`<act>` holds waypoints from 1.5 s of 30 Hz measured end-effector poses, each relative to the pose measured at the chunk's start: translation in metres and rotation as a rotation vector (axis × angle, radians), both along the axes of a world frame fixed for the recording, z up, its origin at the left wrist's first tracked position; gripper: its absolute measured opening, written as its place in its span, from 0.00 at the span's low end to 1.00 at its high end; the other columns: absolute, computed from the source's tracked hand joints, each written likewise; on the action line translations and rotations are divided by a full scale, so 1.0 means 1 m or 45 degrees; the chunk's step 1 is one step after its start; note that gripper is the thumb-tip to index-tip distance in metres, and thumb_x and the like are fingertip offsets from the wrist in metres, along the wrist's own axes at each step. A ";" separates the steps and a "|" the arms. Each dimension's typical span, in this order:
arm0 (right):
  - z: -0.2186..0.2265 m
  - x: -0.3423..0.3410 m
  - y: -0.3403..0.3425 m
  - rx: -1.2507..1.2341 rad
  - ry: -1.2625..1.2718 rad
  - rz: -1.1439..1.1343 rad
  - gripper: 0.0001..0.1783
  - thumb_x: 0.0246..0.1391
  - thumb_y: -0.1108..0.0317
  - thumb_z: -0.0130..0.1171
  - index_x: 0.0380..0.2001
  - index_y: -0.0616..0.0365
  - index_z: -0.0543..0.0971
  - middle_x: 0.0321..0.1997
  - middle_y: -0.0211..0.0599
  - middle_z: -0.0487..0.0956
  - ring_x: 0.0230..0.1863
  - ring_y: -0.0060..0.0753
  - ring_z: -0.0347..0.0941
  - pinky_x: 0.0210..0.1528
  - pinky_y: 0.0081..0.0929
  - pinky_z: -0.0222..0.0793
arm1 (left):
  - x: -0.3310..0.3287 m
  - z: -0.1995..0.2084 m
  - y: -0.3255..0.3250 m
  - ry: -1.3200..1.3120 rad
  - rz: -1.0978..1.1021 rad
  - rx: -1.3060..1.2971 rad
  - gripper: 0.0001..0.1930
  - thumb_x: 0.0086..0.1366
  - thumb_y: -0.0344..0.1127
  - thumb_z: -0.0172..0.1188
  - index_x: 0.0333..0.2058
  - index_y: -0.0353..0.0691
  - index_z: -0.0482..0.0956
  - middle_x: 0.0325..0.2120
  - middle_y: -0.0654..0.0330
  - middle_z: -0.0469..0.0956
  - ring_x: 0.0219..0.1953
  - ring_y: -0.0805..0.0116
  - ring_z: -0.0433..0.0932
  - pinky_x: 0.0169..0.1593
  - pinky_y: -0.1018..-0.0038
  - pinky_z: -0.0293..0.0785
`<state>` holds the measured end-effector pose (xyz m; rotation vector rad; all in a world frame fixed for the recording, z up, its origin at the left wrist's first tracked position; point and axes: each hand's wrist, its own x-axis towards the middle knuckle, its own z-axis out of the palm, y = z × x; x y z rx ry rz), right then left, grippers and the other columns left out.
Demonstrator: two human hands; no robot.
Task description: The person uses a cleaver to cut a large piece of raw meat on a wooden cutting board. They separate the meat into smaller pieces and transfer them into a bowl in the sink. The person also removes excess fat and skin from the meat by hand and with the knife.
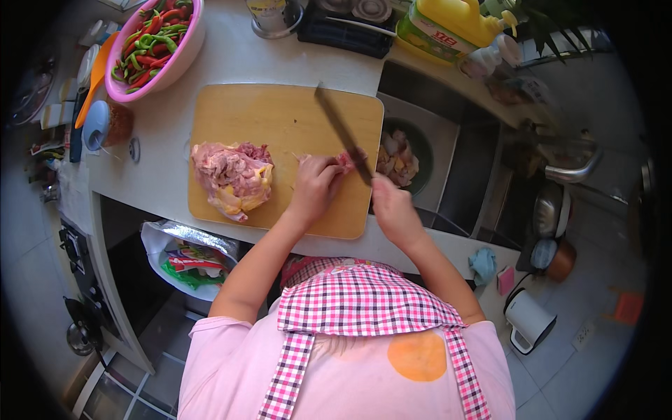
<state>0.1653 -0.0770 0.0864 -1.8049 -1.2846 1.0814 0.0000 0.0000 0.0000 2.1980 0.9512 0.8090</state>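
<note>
A wooden cutting board (238,112) lies on the counter in front of me. On its right side my left hand (316,183) has its fingers closed on a small piece of raw meat (347,159). My right hand (393,207) grips a cleaver (340,129), its dark blade slightly blurred and slanting across the board at that piece. The cleaver's handle is mostly hidden in my fist. At the board's left sits a large heap of raw chicken (232,180), pink with yellow skin and fat.
Right of the board, a sink (448,154) holds a green bowl (424,150) with cut chicken pieces. A pink basin (199,42) of red and green peppers stands at the back left. A yellow detergent jug (437,31) is behind the sink. Below the counter hangs a bin (155,245).
</note>
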 end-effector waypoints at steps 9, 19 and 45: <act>-0.018 -0.012 0.003 -0.031 -0.239 0.078 0.17 0.63 0.61 0.45 0.45 0.63 0.75 0.28 0.59 0.77 0.32 0.59 0.75 0.33 0.47 0.71 | 0.005 0.007 0.003 0.091 0.098 0.091 0.14 0.50 0.31 0.63 0.37 0.36 0.74 0.40 0.51 0.73 0.43 0.51 0.72 0.47 0.61 0.66; -0.022 -0.011 0.011 0.002 -0.208 0.092 0.18 0.62 0.60 0.45 0.48 0.62 0.73 0.26 0.58 0.77 0.29 0.60 0.75 0.32 0.48 0.71 | 0.013 -0.008 0.008 0.149 0.125 0.020 0.15 0.47 0.31 0.63 0.35 0.37 0.73 0.37 0.51 0.75 0.39 0.52 0.73 0.43 0.61 0.68; 0.050 0.050 -0.074 -0.265 0.465 -0.549 0.23 0.68 0.53 0.35 0.25 0.59 0.67 0.13 0.26 0.65 0.12 0.16 0.61 0.15 0.17 0.58 | 0.043 0.024 0.027 0.372 -0.168 0.113 0.22 0.46 0.29 0.63 0.43 0.45 0.73 0.36 0.55 0.71 0.44 0.55 0.68 0.42 0.61 0.70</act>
